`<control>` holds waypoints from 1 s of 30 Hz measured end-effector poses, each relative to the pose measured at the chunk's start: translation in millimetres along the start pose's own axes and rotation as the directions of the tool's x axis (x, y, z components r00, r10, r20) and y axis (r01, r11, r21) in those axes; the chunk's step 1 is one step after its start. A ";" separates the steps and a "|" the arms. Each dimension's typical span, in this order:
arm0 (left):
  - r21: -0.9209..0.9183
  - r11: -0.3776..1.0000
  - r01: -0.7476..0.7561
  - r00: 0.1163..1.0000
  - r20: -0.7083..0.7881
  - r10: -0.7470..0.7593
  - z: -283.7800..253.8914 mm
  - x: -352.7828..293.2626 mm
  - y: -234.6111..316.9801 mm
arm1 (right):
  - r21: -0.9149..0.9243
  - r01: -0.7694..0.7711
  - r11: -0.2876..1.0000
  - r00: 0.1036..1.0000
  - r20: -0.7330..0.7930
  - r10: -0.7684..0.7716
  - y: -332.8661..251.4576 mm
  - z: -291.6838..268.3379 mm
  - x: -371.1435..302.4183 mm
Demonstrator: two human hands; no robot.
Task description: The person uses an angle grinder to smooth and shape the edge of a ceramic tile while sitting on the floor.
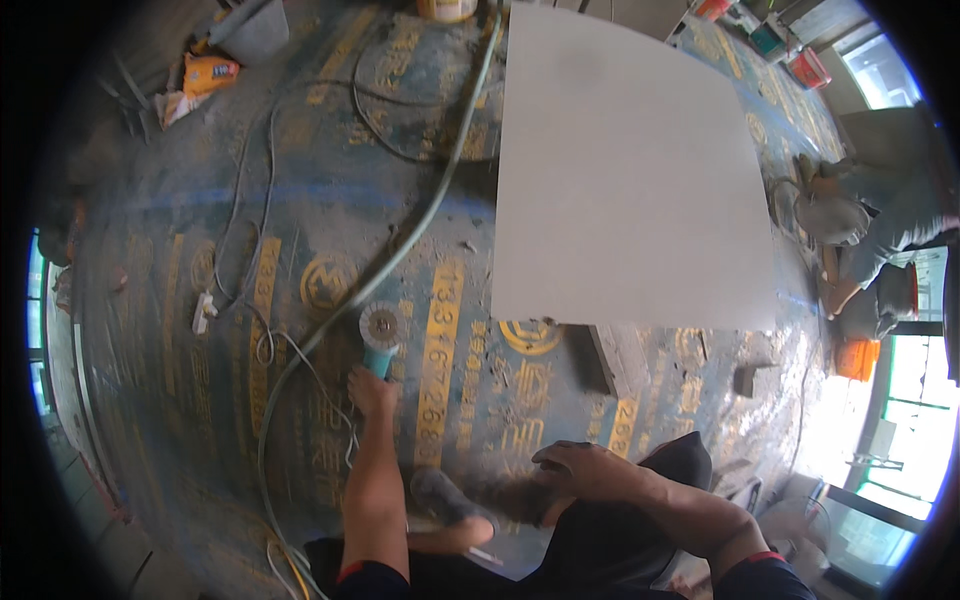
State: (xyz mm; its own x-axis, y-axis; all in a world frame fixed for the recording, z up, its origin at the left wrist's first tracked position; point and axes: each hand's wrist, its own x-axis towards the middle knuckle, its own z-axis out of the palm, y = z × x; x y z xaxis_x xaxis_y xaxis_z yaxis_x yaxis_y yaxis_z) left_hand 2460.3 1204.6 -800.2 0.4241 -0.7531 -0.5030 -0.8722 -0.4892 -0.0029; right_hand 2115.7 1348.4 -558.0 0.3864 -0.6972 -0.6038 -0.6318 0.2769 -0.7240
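Left hand (371, 390) outstretched around grinder (379, 340), right hand (578, 468) near knee (690, 458)

This looks like an indoor building site, a room mid-renovation with windows (905, 420) at its sides. Dusty sheeting (140, 330) covers the floor, strewn with a hose (460, 150), cables (272, 150), a grinder (378, 335), a panel (630, 170), blocks (620, 355) and buckets (810, 68).

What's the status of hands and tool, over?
Left hand gripping teal grinder. Right hand hanging loose, seemingly empty. Green hose close beside the grinder's disc.
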 end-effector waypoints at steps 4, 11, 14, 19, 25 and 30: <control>-0.059 0.998 0.038 0.985 -0.166 -0.048 -1.0 -4.6 4.2 | -0.060 0.175 0.983 0.972 -0.149 -0.182 -29.2 -27.4 6.5; -0.396 0.917 -0.043 0.999 0.004 0.049 -42.6 -35.8 -7.3 | 0.111 0.325 0.939 0.945 -0.091 -0.316 -42.0 -25.3 58.0; -0.844 0.534 -0.057 0.972 0.074 0.221 -113.1 -103.4 -8.1 | 0.190 0.398 0.897 0.912 -0.184 -0.366 -60.3 -17.1 54.4; -0.971 0.062 -0.231 0.633 -0.101 0.768 -230.4 -224.1 48.3 | 0.380 0.586 0.716 0.810 -0.298 -0.505 -74.4 -20.9 29.7; -0.717 0.007 -0.697 0.047 -0.036 0.998 -251.1 -293.6 128.0 | 0.692 0.693 0.203 0.699 -0.575 -0.425 -48.9 -51.9 -17.0; -0.512 0.227 -0.829 0.240 0.042 0.970 -227.1 -248.6 170.8 | 0.451 0.864 0.223 0.462 -0.887 0.005 -12.4 -69.2 -61.4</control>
State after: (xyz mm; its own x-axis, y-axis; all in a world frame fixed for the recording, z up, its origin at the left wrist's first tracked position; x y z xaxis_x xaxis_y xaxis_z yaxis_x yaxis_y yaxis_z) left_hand 2261.2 1208.4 -479.4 -0.7546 -0.6364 -0.1598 -0.4247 0.2880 0.8583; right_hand 2053.3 1342.0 -488.8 -0.4206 -0.9071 0.0137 0.4958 -0.2424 -0.8339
